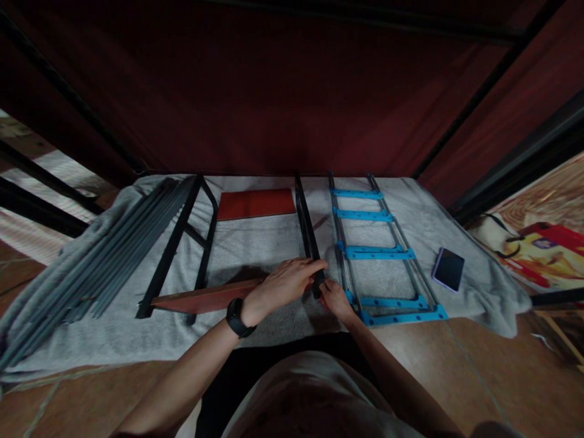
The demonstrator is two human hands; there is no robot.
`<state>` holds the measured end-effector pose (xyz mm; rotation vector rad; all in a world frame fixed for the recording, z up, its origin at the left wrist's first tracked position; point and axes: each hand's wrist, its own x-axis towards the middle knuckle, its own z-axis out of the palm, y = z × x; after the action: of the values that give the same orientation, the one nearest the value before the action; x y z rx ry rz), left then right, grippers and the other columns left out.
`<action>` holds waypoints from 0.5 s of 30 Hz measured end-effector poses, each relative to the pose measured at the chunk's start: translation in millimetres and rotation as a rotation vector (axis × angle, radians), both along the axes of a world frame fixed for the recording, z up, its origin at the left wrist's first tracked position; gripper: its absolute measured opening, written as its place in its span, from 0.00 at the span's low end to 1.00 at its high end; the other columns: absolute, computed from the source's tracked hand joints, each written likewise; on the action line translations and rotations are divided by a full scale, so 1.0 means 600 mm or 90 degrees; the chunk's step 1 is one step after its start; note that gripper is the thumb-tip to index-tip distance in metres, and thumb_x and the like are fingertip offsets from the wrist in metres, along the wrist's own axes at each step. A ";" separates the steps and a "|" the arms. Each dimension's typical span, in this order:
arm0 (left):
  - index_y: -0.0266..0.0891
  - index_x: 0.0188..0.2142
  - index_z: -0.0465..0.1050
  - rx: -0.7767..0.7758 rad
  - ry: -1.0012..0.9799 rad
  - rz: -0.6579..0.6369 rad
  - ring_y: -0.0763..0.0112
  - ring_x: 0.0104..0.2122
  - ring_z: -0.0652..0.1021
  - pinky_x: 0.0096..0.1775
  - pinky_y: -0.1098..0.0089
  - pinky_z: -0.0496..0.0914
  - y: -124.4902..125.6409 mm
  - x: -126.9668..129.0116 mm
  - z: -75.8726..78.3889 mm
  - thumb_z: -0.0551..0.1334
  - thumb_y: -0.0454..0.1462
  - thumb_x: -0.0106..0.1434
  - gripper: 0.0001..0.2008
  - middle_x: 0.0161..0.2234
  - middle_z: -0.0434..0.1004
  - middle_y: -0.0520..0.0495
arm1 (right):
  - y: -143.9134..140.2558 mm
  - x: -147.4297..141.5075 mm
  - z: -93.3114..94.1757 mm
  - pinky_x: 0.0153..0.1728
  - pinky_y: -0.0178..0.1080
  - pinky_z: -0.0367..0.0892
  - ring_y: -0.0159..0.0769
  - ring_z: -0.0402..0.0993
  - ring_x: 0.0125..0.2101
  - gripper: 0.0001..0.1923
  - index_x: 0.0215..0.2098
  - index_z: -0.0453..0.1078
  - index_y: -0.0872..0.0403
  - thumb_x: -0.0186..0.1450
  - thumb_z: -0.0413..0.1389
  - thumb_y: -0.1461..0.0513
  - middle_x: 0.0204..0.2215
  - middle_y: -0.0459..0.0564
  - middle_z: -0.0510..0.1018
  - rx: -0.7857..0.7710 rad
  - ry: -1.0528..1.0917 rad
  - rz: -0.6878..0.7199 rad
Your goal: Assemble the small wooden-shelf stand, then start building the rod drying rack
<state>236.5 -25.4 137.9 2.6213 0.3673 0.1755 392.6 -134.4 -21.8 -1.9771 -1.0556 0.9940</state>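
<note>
My left hand (292,281), with a black band on its wrist, curls over the near end of a black metal frame (306,222). Just to its right, my right hand (335,299) is closed at the outer side of the same end; whatever its fingers pinch is hidden. A reddish-brown board (205,298) runs from under my left forearm to a second black metal frame (176,246) on the left. Farther back, an orange-red board (256,204) spans between the two frames.
A grey blanket (269,236) lies under everything. Bundled grey tubes (132,243) lie at left. Right of my hands is a rack of metal rods with blue crosspieces (378,252), then a phone (449,269). A dark red panel (274,91) rises behind.
</note>
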 end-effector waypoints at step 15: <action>0.49 0.58 0.63 -0.008 -0.015 0.016 0.66 0.50 0.73 0.50 0.65 0.67 0.004 -0.005 -0.018 0.56 0.30 0.66 0.22 0.53 0.72 0.48 | 0.000 -0.005 0.009 0.17 0.32 0.61 0.28 0.64 0.14 0.14 0.27 0.60 0.51 0.69 0.44 0.57 0.17 0.41 0.67 -0.015 0.096 -0.035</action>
<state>233.4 -22.8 127.2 2.6011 0.3915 0.2114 389.7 -134.6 -16.4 -1.9064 -0.9066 1.1114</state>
